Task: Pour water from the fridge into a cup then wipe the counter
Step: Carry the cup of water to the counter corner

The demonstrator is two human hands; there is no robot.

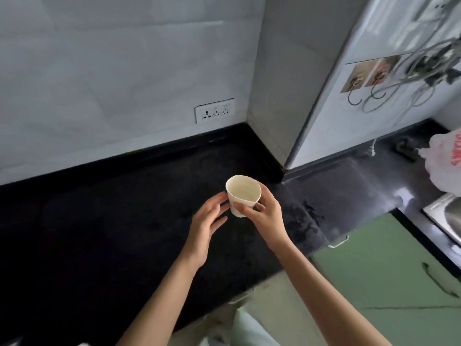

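1. Two bare arms are reaching forward from the bottom of the view, out over the black counter (99,221).
2. Nearest the body, the left hand (207,222) is hovering just left of the cup (243,196), its fingers relaxed and nearly straight, the fingertips (222,197) touching or almost touching the cup's side; which, I cannot tell. It is gripping nothing.
3. Just beyond, the right hand (265,212) is holding the cup, with its fingers curling round the far and right side and the thumb pressing on the near wall.
4. That small white cup is sitting upright between the two hands, above the middle of the counter; whether its base is touching the surface is unclear. Its inside is looking pale, and I cannot tell if any water is in it.
5. Off to the right, a green cupboard door (374,265) is showing below the counter edge, and a steel sink (449,216) is lying at the frame's edge with a white plastic bag (444,163) behind it.
6. Farther back, a white socket plate (215,110) is sitting low on the tiled wall (112,71), left of the corner.
7. Farthest right, hooks (355,93) and cables (424,71) are hanging on the wall.
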